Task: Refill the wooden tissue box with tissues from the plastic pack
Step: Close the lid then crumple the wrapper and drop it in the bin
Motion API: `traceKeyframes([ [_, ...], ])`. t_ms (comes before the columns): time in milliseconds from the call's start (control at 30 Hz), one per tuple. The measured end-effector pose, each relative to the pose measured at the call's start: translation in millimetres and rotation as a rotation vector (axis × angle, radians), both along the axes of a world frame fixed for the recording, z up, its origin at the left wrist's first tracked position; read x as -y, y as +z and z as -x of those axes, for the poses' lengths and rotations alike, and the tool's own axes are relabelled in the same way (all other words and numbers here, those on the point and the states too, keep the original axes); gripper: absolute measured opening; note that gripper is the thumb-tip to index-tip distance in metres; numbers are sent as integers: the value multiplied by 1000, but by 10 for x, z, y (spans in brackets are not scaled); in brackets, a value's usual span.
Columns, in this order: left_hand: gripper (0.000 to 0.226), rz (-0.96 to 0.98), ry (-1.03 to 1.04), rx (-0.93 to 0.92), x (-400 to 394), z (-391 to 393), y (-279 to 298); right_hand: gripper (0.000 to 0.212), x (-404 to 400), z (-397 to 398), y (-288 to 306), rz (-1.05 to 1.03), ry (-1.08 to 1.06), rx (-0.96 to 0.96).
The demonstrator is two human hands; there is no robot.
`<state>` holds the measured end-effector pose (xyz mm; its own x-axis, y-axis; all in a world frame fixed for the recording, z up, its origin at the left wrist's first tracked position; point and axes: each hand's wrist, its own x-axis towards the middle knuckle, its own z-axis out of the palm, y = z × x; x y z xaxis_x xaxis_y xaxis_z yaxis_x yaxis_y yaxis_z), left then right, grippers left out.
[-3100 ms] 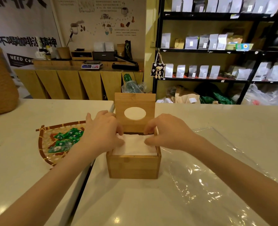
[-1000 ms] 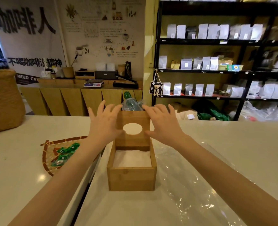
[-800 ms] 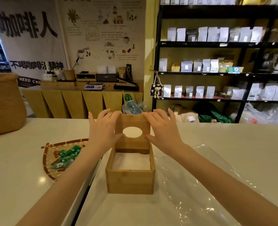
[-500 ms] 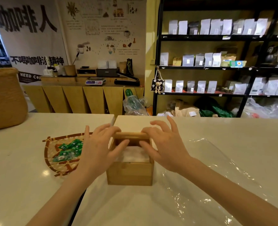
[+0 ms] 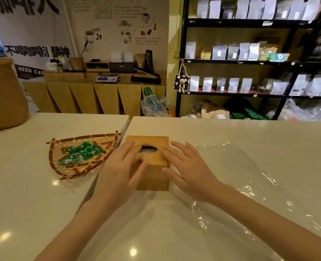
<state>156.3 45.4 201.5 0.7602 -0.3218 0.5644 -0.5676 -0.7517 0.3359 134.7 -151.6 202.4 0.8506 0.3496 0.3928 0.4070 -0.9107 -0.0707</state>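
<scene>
The wooden tissue box (image 5: 152, 178) stands on the white counter with its lid (image 5: 150, 142) down flat. White tissue shows through the oval hole (image 5: 148, 149) in the lid. My left hand (image 5: 122, 170) lies flat on the left half of the lid, fingers spread. Resting on the box's right edge is my right hand (image 5: 188, 166), also flat with fingers apart. The clear plastic pack (image 5: 246, 178) lies flattened on the counter just right of the box, under my right forearm.
A woven fan-shaped tray (image 5: 80, 153) with several green packets sits left of the box. A large woven basket (image 5: 3, 95) stands at the far left. A dark gap (image 5: 92, 189) between two countertops runs under my left arm. Shelves (image 5: 250, 61) line the back.
The upright lid has swung forward and down onto the box. Both hands followed it from the raised lid to lying flat on the shut top.
</scene>
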Motion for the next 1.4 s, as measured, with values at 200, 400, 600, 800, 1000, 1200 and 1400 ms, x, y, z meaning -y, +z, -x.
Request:
traceKeyframes([
  [200, 57, 37, -251, -90, 678, 480, 127, 69, 728, 220, 62, -139, -208, -32],
  [400, 69, -476, -153, -410, 1053, 611, -302, 52, 1577, 524, -218, -103, -648, -213],
  [600, 84, -584, -35, -487, 1283, 556, -407, 55, 1966, 769, -476, -128, -874, -293],
  [800, 74, -152, -171, -630, 1410, 301, -303, 44, 2001, 787, -435, -584, -870, -180],
  [1000, 42, 564, -208, -965, 1497, 148, -242, 39, 2068, 812, -433, -969, -821, -71],
  [1200, 35, 885, -183, -1078, 1491, 144, -285, 29, 2188, 874, -376, -1308, -659, -14],
  [1400, 43, 804, -224, -959, 1456, 136, -271, 18, 2199, 904, -317, -1487, -569, -78],
])
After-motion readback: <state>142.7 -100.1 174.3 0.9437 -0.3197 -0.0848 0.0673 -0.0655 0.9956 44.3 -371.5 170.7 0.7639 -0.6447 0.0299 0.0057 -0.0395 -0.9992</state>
